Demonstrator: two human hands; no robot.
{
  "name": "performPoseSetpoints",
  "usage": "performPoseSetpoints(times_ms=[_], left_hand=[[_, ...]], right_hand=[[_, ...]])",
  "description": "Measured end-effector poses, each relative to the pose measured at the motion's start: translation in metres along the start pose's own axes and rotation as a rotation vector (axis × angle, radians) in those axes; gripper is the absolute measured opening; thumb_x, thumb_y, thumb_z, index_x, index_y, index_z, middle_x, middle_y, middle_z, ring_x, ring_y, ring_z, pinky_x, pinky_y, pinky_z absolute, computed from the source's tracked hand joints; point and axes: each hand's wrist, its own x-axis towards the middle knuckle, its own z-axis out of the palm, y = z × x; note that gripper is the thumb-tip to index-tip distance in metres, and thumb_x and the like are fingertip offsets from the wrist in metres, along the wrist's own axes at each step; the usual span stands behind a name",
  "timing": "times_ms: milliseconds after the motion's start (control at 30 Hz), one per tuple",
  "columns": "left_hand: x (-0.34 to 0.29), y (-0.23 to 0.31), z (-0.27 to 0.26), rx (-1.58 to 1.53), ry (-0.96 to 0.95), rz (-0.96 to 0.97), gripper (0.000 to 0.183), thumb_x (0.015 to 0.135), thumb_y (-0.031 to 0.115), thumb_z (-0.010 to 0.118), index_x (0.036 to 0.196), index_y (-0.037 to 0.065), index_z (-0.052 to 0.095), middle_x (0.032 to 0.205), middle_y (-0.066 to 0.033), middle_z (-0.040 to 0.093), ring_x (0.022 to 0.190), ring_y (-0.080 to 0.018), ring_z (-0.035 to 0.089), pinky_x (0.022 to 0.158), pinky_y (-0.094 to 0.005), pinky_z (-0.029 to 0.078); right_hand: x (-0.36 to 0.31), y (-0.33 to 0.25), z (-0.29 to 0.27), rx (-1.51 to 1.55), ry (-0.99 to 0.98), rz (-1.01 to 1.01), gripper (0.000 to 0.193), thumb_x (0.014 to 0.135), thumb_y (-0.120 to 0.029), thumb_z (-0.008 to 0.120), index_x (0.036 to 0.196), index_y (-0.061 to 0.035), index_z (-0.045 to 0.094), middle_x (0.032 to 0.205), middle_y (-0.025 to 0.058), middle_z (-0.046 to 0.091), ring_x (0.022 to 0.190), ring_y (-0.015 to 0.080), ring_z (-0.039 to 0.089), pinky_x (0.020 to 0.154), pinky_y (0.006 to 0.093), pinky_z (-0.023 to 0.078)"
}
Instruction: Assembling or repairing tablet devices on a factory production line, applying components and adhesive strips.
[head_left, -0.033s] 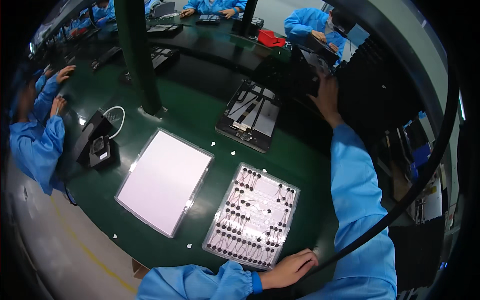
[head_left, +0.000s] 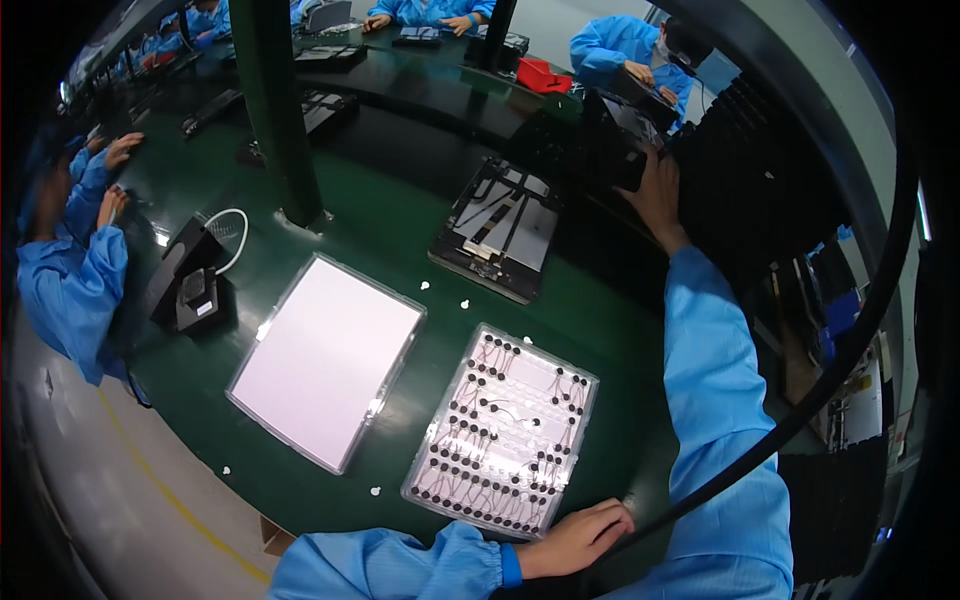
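My right hand (head_left: 658, 200) reaches far out on the right, thumb and fingers around the near edge of a dark flat panel (head_left: 625, 165); shadow hides much of it. Close to me, my left hand (head_left: 577, 537) rests with curled fingers beside the lower right corner of a clear plastic tray (head_left: 520, 447). That tray holds several small round black parts with thin wires. No object shows in the left hand, and its palm is hidden. Left of the tray lies a clear case with a plain white sheet (head_left: 328, 360). Beyond them sits an opened tablet (head_left: 497, 230) with its innards exposed.
A green post (head_left: 275, 120) rises from the table. Left of it stand black box-shaped devices (head_left: 197, 296) with a white cable. A thick black cable (head_left: 790, 430) crosses before my right arm. Small white bits dot the table. Co-workers in blue sleeves (head_left: 75, 285) sit around; a red bin (head_left: 543, 75) stands far off.
My right hand has shifted very slightly at the dark panel. My left hand stays put, and the trays and tablet have not moved on the table.
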Motion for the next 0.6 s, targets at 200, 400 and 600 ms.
performPoseSetpoints(times_ms=[200, 400, 600], left_hand=[[-0.001, 0.013, -0.008, 0.021, 0.001, -0.037, 0.015, 0.104, 0.012, 0.049, 0.103, 0.001, 0.059, 0.101, -0.0156, 0.058, 0.095, -0.0344, 0.062, 0.083, -0.0395, 0.049], [0.000, 0.014, -0.007, 0.040, -0.019, -0.021, 0.014, 0.103, 0.012, 0.049, 0.103, 0.001, 0.059, 0.101, -0.0155, 0.059, 0.097, -0.0343, 0.062, 0.085, -0.0399, 0.049], [0.000, 0.010, -0.010, 0.045, -0.099, -0.026, 0.014, 0.102, 0.011, 0.048, 0.104, 0.001, 0.059, 0.101, -0.0159, 0.060, 0.100, -0.0333, 0.061, 0.087, -0.0391, 0.048]], right_hand=[[0.030, 0.004, -0.020, -0.069, -0.185, 0.002, 0.098, 0.072, -0.034, 0.088, 0.148, -0.0048, 0.034, 0.136, 0.0260, 0.047, 0.130, 0.0428, 0.044, 0.109, 0.0508, 0.038], [0.043, 0.003, 0.004, -0.232, -0.141, 0.123, 0.100, 0.065, -0.012, 0.088, 0.149, -0.0044, 0.033, 0.128, 0.0237, 0.051, 0.125, 0.0403, 0.048, 0.108, 0.0479, 0.036], [0.047, 0.010, -0.017, -0.280, -0.023, 0.030, 0.101, 0.067, -0.014, 0.088, 0.151, -0.0103, 0.032, 0.137, 0.0216, 0.045, 0.134, 0.0382, 0.040, 0.112, 0.0538, 0.031]])
